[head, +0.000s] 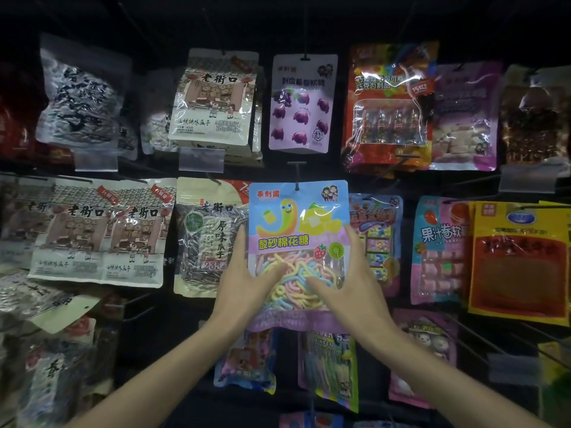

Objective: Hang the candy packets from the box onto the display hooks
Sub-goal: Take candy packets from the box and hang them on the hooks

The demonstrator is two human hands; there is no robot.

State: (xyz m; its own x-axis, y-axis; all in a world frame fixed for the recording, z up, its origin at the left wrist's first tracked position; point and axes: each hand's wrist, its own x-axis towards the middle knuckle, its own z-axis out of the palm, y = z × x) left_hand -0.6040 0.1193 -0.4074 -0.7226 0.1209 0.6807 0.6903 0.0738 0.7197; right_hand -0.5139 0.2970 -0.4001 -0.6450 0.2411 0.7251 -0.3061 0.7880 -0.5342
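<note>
A blue and purple candy packet (298,230) with pastel rope candy behind a clear window hangs in the middle of the rack. A black display hook (297,176) passes through the hole at its top edge. My left hand (247,273) grips the packet's left edge, thumb across the front window and fingers behind. My right hand (349,279) grips the right edge the same way, thumb on the window. The box is out of view.
Snack packets hang all around: sunflower seed bags (210,236) to the left, a purple grape gummy bag (301,103) above, a pink fruit-roll bag (438,251) and a yellow bag (519,261) to the right. More packets (327,366) hang below. Bare hooks (139,310) jut out lower left.
</note>
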